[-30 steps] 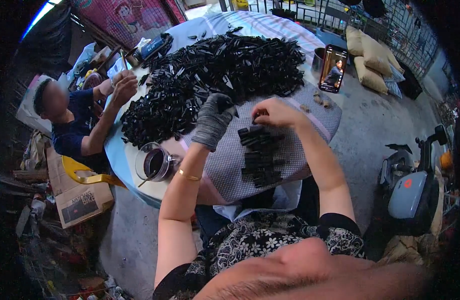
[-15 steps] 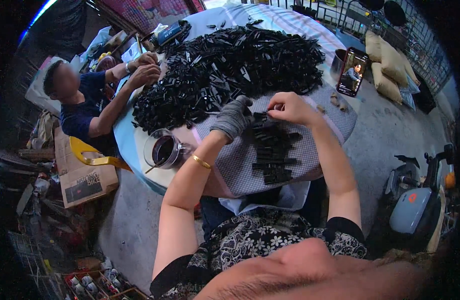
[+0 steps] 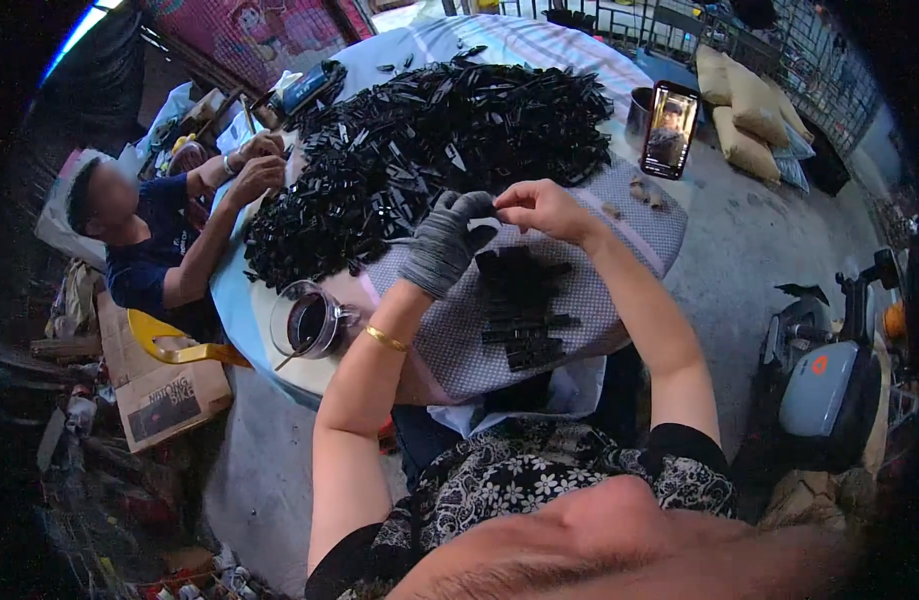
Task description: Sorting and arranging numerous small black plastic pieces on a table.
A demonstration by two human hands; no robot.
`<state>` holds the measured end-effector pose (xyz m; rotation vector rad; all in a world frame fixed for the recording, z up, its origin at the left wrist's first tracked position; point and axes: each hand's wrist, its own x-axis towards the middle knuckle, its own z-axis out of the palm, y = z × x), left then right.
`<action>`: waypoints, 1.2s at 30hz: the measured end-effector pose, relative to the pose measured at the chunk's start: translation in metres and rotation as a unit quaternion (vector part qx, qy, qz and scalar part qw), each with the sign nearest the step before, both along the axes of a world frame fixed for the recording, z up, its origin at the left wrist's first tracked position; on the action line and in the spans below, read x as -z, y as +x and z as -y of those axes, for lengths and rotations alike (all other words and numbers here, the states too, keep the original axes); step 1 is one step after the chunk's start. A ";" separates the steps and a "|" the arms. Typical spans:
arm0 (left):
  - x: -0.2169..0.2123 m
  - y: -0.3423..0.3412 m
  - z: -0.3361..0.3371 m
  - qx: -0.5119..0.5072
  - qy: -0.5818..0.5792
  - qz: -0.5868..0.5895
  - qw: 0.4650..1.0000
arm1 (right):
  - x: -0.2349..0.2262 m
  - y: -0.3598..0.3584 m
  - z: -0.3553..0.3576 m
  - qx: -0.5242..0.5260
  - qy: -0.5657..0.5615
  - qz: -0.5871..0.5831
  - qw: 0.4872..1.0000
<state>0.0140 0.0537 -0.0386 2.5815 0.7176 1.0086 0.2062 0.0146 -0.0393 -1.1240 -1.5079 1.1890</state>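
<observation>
A big heap of small black plastic parts point(image 3: 430, 130) covers the far half of the round table point(image 3: 250, 320). My left hand point(image 3: 445, 240) wears a grey knit glove and meets my bare right hand point(image 3: 545, 208) just above the cloth; both pinch one small black part between the fingertips. Below them, a neat column of stacked black parts point(image 3: 520, 305) lies on the checked grey cloth point(image 3: 440, 340).
A glass mug of dark drink point(image 3: 308, 322) stands at the table's near left edge. A phone point(image 3: 668, 130) leans upright at the right. Another person point(image 3: 145, 235) sits at the left, hands on the heap. Cardboard box point(image 3: 165, 395) and scooter point(image 3: 830, 370) flank me.
The view has shifted, so the table sits higher and left in frame. My hands stay together over the stacked parts, now slightly further up towards the heap.
</observation>
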 end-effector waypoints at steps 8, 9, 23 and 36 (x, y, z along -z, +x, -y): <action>-0.013 -0.006 0.004 -0.009 0.114 -0.087 0.990 | -0.001 0.000 0.000 -0.010 -0.033 -0.061 0.998; -0.011 -0.007 0.005 -0.043 0.073 -0.112 0.990 | -0.002 -0.001 -0.001 -0.006 -0.052 -0.070 0.996; 0.008 -0.010 -0.012 -0.070 -0.114 -0.069 0.989 | 0.009 0.012 0.000 0.062 0.217 0.403 0.887; 0.007 -0.002 -0.011 -0.069 -0.011 -0.169 0.983 | 0.012 0.007 0.000 0.040 0.240 0.389 0.888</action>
